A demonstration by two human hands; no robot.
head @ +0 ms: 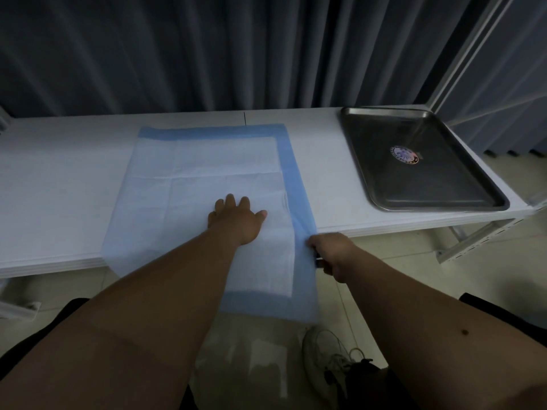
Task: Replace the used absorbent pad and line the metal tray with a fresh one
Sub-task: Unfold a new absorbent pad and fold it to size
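**Pad spread on the table, one hand flat on it, the other pinching its edge**

Head view: the absorbent pad (207, 179), white with a blue border, lies unfolded on the white table (59, 173). Its long axis runs from the far edge at 12 o'clock toward the person at 6 o'clock, and its near end hangs over the table's front edge. The left hand (236, 220) rests flat on the pad's white middle, fingers spread and pointing to 12 o'clock; most of the pad stretches away from this palm toward 11 and 12 o'clock. The right hand (331, 253) sits at 3 o'clock from the left, at the table's front edge, fingers curled and pinching the pad's blue right border, so the pad lies to its 9 o'clock side and rises slightly at the pinch. The metal tray (364, 161) lies bare at 2 o'clock on the table's right end, apart from the pad, a round sticker (404, 154) at its centre. A dark curtain (207, 48) hangs behind.
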